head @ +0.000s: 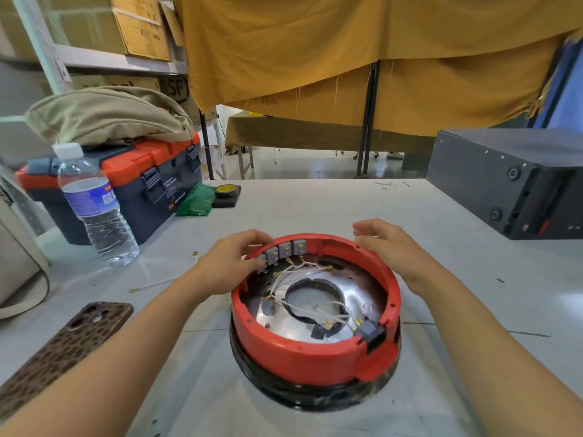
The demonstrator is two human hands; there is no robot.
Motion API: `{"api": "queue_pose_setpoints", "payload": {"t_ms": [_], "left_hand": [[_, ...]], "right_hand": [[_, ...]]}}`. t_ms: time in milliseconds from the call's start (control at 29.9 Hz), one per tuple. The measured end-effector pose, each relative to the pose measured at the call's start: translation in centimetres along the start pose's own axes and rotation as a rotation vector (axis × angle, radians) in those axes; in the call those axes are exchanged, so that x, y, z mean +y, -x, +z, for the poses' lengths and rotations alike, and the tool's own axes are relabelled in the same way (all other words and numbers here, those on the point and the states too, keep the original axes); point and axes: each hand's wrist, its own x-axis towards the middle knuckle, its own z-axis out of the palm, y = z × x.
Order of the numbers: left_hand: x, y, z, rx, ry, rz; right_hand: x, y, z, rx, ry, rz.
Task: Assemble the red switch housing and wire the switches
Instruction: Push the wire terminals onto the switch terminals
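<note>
Leopard-print phone case [67,348] lies flat at the near left of our pale grey tabletop [315,203], camera side up. Behind it stands a clear plastic water bottle [94,206] with a white cap and blue label, only its lower part filled with water. Just behind the bottle sits a navy and orange plastic toolbox [138,181], lid shut and latches down, with a bundle of khaki cloth [107,115] piled on its lid; what it holds we cannot tell. Beside the toolbox lie a crumpled green bag [195,200] and a roll of yellow tape [226,190] on a small black pad.

Our left hand [230,263] rests on the far left rim of the round red plastic switch housing [315,348], fingers curled over the edge and thumb inside, pinching the leftmost of the grey switches [285,250] ranged along the inner wall. The housing sits at the centre of the tabletop on a black ring base. Inside it we see a shiny metal plate, white wires [312,305] with yellow terminals running from the switches, a black curved strip, a small grey cylinder and a black connector block [370,334] set at the near right wall.

Our right hand [391,247] hovers at the far right rim, fingers loosely spread and holding nothing. Farther right stands a dark grey metal box [492,181].
</note>
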Motion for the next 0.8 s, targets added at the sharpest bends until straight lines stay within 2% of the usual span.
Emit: {"api": "queue_pose_setpoints", "payload": {"t_ms": [167,334,468,535,635,802], "left_hand": [[0.6,-1.6,-0.3,-0.215,0.003,0.140],[1.1,-3.3,0.3,-0.284,-0.012,0.217],[1.5,-4.3,1.2,-0.202,-0.064,0.258],[1.8,-4.6,1.6,-0.138,-0.090,0.282],[2.0,-4.8,2.1,-0.049,-0.262,0.358],[3.1,-4.3,2.3,0.009,-0.352,0.435]], "right_hand": [[-0.3,-0.3,0.0,-0.162,0.088,-0.033],[-0.8,-0.8,0.7,-0.303,0.206,-0.067],[-1.1,-1.4,1.4,-0.340,0.253,-0.088],[-0.9,-1.7,1.6,-0.303,0.295,-0.103],[-0.4,-1.9,1.6,-0.236,0.255,-0.084],[0.4,-1.7,1.5,-0.141,0.227,-0.042]]}}
